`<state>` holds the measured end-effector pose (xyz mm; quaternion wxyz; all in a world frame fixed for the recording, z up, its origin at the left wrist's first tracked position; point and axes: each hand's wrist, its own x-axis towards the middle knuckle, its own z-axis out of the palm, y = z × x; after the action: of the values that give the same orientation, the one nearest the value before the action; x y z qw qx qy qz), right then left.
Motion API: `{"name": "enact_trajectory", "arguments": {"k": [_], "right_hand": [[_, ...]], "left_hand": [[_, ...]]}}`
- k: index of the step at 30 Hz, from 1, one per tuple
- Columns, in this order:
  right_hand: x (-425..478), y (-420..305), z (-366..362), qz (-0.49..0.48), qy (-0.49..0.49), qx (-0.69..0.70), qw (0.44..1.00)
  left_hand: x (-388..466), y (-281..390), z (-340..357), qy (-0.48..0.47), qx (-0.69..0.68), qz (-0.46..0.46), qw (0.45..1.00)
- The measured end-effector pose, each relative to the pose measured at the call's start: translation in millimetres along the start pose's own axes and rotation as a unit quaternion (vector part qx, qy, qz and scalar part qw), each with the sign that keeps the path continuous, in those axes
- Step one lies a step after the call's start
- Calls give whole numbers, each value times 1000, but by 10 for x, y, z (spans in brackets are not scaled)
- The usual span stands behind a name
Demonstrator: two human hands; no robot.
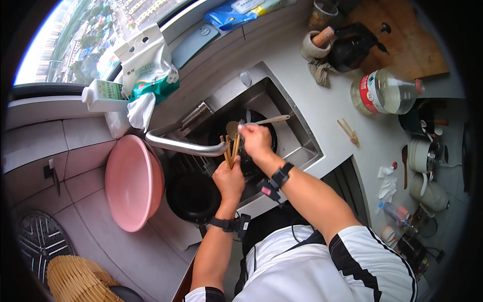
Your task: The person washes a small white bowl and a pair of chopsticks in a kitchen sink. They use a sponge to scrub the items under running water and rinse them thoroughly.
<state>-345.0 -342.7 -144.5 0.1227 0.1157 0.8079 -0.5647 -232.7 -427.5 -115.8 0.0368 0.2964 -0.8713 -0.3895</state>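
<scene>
My left hand (229, 179) grips a bundle of wooden chopsticks (228, 149), tips up, close to the mouth of the faucet (188, 143). Just right of the bundle, my right hand (258, 141) is closed, with the end of a thin metal utensil (241, 122), perhaps a fork, showing at its fingertips. Both hands are over the stainless steel sink (302, 145). Inside it lies a dark round pan (216, 127), partly hidden by my hands. A brown spoon-shaped utensil (231, 129) and a utensil with a pale handle (277, 119) rest in or over the pan.
Left of the sink are a black frying pan (193, 198) and a tilted pink basin (130, 185). On the counter to the right lie tied chopsticks (349, 132) and a large oil bottle (385, 92). A stone mortar (315, 45) stands behind. Wet-wipe packs (151, 71) line the window ledge.
</scene>
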Motion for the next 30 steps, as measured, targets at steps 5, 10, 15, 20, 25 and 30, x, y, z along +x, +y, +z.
{"name": "enact_trajectory", "arguments": {"k": [5, 10, 15, 20, 25, 30], "right_hand": [[-399, 239, 72, -30, -24, -59, 998], [-57, -32, 35, 21, -28, -43, 998], [-363, 262, 72, 3, -50, -45, 998], [-309, 172, 96, 8, -34, -29, 999], [-108, 247, 75, -9, -10, -67, 998], [262, 263, -148, 45, -3, 84, 995]], "left_hand": [[-48, 54, -2, 4, -45, -44, 998], [32, -5, -5, -17, 16, -45, 999], [-23, -41, 13, -6, -22, -67, 997], [-32, -35, 34, 8, -59, -65, 996], [-6, -22, -20, -34, 1, -75, 997], [-74, 78, -28, -54, -152, -142, 977]]}}
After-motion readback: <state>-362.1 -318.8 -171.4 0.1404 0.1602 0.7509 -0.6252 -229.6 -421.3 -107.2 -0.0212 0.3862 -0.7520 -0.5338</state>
